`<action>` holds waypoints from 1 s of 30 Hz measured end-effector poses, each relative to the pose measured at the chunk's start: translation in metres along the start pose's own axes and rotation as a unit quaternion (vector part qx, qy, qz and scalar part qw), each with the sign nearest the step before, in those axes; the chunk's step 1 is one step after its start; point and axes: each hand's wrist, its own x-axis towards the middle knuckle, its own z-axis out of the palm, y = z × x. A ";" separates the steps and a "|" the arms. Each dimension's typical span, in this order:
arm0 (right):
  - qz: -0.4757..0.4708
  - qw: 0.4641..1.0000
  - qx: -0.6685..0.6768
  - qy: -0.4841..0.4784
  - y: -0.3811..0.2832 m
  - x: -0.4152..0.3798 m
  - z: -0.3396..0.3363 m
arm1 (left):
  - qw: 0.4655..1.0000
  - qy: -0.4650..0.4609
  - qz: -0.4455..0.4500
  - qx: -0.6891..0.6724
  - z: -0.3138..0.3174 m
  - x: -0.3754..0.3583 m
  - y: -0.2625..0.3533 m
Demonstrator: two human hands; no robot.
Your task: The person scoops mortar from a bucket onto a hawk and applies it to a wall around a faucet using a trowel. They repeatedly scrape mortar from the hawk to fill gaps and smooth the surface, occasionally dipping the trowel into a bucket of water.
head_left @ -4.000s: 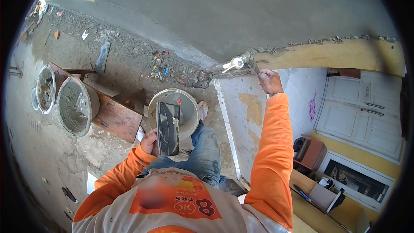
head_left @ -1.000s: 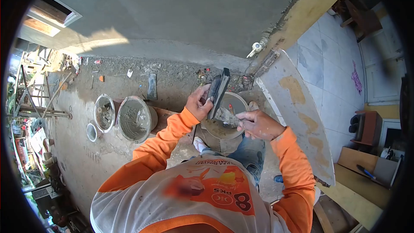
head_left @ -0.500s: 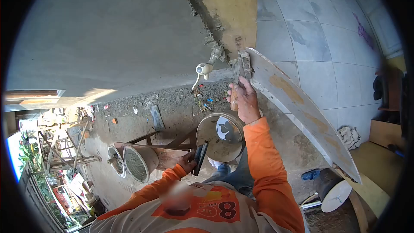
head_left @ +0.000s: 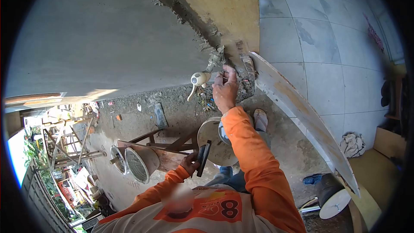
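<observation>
My right hand [head_left: 226, 89] is closed near the foot of the grey plastered wall [head_left: 108, 39], beside a cream tap [head_left: 198, 79] with a curved lever. In it is a trowel whose wooden handle is now mostly hidden by the fingers. Rough wet mortar [head_left: 214, 58] lines the wall edge just above the fingertips, against a yellowish wooden board [head_left: 228, 13]. Lower down, my left hand [head_left: 189, 164] grips a black plastering float [head_left: 204, 159], held upright beside a large bucket [head_left: 206, 136] that is partly hidden by my right sleeve.
A long curved board [head_left: 302, 108] leans at the right, along the tiled floor [head_left: 319, 77]. Two mortar-stained buckets [head_left: 139, 164] stand at the left by a wooden bench [head_left: 172, 157]. Rubble [head_left: 172, 97] lies along the wall base. A dark container [head_left: 330, 194] is at the lower right.
My right hand has moved left from the curved board's end to beside the tap, and the trowel handle has gone from sight. My left hand still holds the float.
</observation>
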 end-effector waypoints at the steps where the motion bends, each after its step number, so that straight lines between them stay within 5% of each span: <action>1: 0.001 1.000 0.015 -0.003 0.000 -0.002 0.004 | 1.000 0.002 0.000 -0.001 0.001 -0.003 0.001; 10: 0.040 0.994 -0.031 -0.092 -0.017 0.002 -0.002 | 0.998 -0.023 -0.062 0.000 0.002 -0.027 -0.005; 16: -0.003 0.981 -0.125 -0.145 -0.010 0.028 -0.028 | 1.000 0.002 0.015 0.012 0.000 -0.032 -0.003; 18: 0.046 0.965 -0.132 -0.220 -0.013 0.040 -0.045 | 1.000 0.002 0.018 0.008 -0.001 -0.031 0.001; 22: -0.001 0.923 -0.237 -0.304 -0.037 0.056 -0.097 | 1.000 -0.024 -0.019 0.005 -0.007 -0.033 -0.011; 26: 0.023 0.959 -0.212 -0.189 -0.017 0.051 -0.117 | 0.998 -0.009 -0.054 -0.030 -0.010 -0.040 -0.026; 30: 0.078 0.975 -0.076 -0.194 -0.010 0.041 -0.091 | 0.996 -0.019 -0.081 -0.030 -0.009 -0.042 -0.009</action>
